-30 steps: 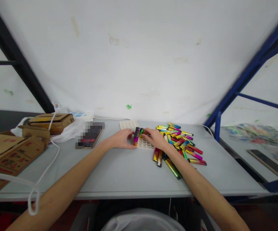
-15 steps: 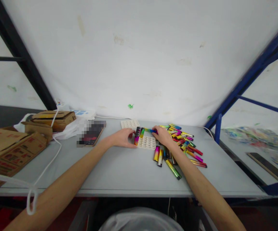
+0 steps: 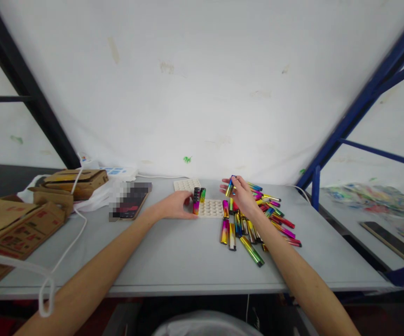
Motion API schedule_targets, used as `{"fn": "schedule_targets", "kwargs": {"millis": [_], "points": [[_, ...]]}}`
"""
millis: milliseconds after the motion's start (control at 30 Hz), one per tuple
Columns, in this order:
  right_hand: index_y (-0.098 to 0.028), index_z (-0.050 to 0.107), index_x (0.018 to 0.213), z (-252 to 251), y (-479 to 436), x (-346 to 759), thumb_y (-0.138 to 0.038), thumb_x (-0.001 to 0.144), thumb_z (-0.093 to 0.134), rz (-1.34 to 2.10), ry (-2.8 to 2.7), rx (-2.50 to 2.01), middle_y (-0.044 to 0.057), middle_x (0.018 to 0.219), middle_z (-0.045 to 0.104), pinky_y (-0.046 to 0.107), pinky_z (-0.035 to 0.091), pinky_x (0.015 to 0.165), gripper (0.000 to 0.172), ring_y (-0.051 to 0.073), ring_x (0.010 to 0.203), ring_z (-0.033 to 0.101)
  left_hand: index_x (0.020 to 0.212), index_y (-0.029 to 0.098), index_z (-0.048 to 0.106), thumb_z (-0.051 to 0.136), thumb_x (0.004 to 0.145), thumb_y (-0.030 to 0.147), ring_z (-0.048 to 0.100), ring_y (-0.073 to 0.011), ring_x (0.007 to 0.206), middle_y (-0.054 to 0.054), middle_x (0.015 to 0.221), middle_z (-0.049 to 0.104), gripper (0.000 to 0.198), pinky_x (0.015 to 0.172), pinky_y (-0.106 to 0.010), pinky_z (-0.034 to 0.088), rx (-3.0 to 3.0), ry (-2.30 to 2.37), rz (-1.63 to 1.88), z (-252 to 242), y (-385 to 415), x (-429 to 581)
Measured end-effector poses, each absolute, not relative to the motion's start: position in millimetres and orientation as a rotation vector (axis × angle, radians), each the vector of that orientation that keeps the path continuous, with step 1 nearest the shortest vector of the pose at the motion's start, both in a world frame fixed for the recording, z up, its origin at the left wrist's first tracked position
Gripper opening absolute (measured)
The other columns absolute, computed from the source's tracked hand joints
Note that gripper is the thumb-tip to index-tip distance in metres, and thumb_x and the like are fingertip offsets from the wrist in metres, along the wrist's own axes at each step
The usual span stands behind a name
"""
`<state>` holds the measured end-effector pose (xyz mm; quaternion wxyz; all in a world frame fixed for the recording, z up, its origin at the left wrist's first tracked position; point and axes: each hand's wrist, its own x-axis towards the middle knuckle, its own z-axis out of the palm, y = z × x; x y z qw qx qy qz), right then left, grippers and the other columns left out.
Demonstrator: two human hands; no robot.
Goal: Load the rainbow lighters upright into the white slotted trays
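Note:
Between the thumb and fingers of my right hand (image 3: 242, 193) a shiny blue-and-yellow tube (image 3: 230, 185) is held tilted, raised at the right of the white tray (image 3: 213, 210). This tray is studded with rows of round shapes. Along its left edge stands a row of upright tubes with black tops (image 3: 196, 200), pink and yellow below. A green-and-yellow tube (image 3: 202, 194) stands beside that row at the back. My left hand (image 3: 180, 204) curls around the tray's left end, thumb at the front corner, fingers behind the row. Many loose metallic tubes (image 3: 251, 252) lie heaped under and around my right forearm.
A second white studded tray (image 3: 187, 185) lies behind, near the wall. A phone (image 3: 133, 201) is on the left of the table. Farther left are cardboard boxes (image 3: 23, 224), a plastic bag and a white cable (image 3: 81, 242). A blue metal frame (image 3: 315, 186) stands at the right.
My right hand has lifted the blue tube from beside the back of the tray, up and to the right, turning it steeper. My left hand stays at the tray's left end.

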<state>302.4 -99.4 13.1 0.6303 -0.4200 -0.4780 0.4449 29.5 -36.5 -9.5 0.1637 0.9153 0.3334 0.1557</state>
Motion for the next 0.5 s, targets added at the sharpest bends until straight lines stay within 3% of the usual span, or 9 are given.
{"fn": "schedule_targets", "kwargs": {"millis": [67,200,333,400,500], "points": [[-0.027,0.051,0.097,18,-104,297,-0.066,0.083,0.074,1.136,-1.066,-0.886,-0.003,0.084,0.065,0.027,0.051,0.06,0.047,0.011,0.058,0.053,0.096,0.019,0.063,0.078,0.072,0.064,0.066,-0.0267,0.079,-0.008,0.09,0.07,0.054,0.07,-0.036,0.05,2.613,0.951,0.452,-10,-37,30],[-0.026,0.053,0.096,23,-111,289,-0.067,0.087,0.069,1.314,-1.018,-0.792,-0.012,0.059,0.036,0.019,0.02,0.04,0.045,0.008,0.044,0.019,0.093,0.02,0.061,0.079,0.07,0.062,0.064,-0.0257,0.077,-0.009,0.09,0.069,0.052,0.069,-0.036,0.049,2.629,0.959,0.466,-12,-36,30],[-0.025,0.037,0.068,21,-115,280,-0.073,0.094,0.049,1.384,-0.884,-0.869,-0.011,0.051,0.022,0.021,0.012,0.037,0.056,0.008,0.042,0.01,0.091,0.021,0.059,0.08,0.07,0.062,0.064,-0.0255,0.076,-0.008,0.09,0.069,0.05,0.068,-0.036,0.048,2.636,0.983,0.477,-15,-35,31],[-0.025,0.029,0.063,18,-117,276,-0.063,0.097,0.045,1.319,-0.785,-0.961,-0.011,0.049,0.017,0.022,0.01,0.037,0.054,0.008,0.042,0.007,0.091,0.021,0.058,0.079,0.071,0.063,0.064,-0.0255,0.077,-0.008,0.09,0.068,0.051,0.068,-0.036,0.048,2.641,0.996,0.478,-16,-35,32],[-0.025,0.028,0.06,13,-117,271,-0.047,0.096,0.044,1.226,-0.727,-1.083,-0.01,0.048,0.018,0.022,0.008,0.037,0.046,0.008,0.042,0.006,0.094,0.021,0.057,0.079,0.072,0.062,0.063,-0.0255,0.078,-0.008,0.092,0.068,0.051,0.069,-0.036,0.049,2.631,0.997,0.471,-16,-35,32]]}}
